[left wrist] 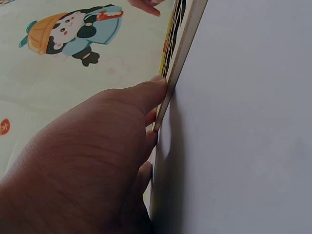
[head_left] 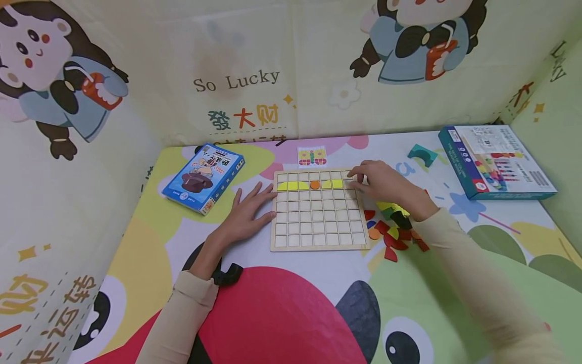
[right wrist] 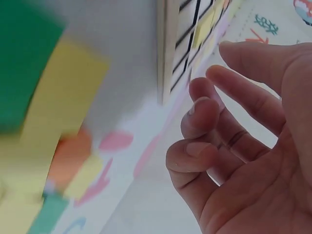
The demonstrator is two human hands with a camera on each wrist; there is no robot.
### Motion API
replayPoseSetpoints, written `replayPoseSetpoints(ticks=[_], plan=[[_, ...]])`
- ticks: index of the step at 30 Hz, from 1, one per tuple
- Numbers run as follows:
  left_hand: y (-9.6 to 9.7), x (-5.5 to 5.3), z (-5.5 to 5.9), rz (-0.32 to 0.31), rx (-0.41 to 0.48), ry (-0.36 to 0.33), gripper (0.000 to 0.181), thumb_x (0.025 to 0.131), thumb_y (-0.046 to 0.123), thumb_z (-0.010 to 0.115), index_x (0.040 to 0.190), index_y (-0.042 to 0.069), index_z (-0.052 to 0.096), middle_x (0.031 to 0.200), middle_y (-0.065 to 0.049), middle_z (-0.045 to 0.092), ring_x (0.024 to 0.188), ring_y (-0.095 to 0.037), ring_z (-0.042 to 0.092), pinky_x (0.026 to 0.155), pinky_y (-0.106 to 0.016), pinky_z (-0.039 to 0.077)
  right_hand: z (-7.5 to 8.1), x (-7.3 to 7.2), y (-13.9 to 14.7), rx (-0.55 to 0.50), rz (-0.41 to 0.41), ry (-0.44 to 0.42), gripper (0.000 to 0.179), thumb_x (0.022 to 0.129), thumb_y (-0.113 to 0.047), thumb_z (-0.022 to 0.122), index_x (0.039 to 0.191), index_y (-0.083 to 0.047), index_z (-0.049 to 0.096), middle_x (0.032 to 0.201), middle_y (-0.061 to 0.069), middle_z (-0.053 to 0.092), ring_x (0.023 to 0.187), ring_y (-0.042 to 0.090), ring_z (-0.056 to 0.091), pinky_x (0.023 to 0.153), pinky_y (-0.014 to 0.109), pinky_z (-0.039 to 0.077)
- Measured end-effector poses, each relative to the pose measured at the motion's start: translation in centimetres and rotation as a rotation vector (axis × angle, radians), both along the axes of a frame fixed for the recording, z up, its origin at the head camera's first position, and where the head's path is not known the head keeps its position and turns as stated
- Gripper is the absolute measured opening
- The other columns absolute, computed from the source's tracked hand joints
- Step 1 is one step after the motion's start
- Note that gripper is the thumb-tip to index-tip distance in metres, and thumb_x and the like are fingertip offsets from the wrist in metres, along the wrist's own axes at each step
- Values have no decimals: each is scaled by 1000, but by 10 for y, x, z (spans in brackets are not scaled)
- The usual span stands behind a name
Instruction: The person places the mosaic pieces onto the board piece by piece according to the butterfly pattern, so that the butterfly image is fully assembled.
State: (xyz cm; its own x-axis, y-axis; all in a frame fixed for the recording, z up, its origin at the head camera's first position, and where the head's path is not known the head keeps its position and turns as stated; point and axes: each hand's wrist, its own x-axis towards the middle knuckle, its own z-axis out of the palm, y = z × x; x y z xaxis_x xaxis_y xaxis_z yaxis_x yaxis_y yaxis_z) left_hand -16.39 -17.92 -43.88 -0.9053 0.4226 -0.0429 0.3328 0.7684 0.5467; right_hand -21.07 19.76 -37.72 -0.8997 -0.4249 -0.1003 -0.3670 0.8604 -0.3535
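A wooden grid board (head_left: pixel 320 248) lies flat, with yellow pieces (head_left: pixel 292 186) and an orange disc (head_left: pixel 315 185) in its second row from the far edge. My left hand (head_left: pixel 245 215) touches the board's left edge with spread fingers. In the left wrist view, the thumb (left wrist: pixel 148 92) lies against the board's side. My right hand (head_left: pixel 384 184) hovers at the board's far right corner, by the end of that row. No piece shows between its loosely bent fingers (right wrist: pixel 195 153) in the right wrist view. A butterfly pattern card (head_left: pixel 312 156) lies beyond the board.
Loose coloured pieces (head_left: pixel 394 241) are heaped right of the board, partly under my right forearm. A blue box (head_left: pixel 204 178) lies at the left and a larger teal-edged box (head_left: pixel 497 162) at the right back. A teal arch piece (head_left: pixel 423 154) lies between board and larger box.
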Motion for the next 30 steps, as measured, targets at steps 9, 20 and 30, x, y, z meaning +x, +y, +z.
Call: replayPoseSetpoints(ticks=[9, 20, 30], plan=[[-1, -1, -2, 0, -14, 5, 62, 106, 46, 60, 162, 27, 45, 177, 6, 29, 170, -24, 8, 133, -63, -11, 6, 17, 44, 7, -11, -6, 28, 98, -21, 77, 121, -5, 77, 100, 9, 73, 88, 22, 60, 73, 30, 54], [-1, -1, -3, -3, -14, 5, 62, 105, 46, 60, 162, 27, 45, 177, 5, 29, 170, -25, 8, 133, -64, -11, 1, 38, 88, 28, -64, -60, 27, 97, -21, 77, 117, -3, 77, 100, 9, 74, 89, 21, 61, 70, 27, 55], [0, 1, 1, -1, -7, -4, 62, 105, 44, 62, 162, 26, 45, 177, 4, 29, 170, -26, 8, 133, -65, -11, -10, 47, 94, 12, -55, -64, 29, 95, -29, 80, 116, -9, 77, 99, 5, 73, 91, 19, 60, 71, 25, 54]])
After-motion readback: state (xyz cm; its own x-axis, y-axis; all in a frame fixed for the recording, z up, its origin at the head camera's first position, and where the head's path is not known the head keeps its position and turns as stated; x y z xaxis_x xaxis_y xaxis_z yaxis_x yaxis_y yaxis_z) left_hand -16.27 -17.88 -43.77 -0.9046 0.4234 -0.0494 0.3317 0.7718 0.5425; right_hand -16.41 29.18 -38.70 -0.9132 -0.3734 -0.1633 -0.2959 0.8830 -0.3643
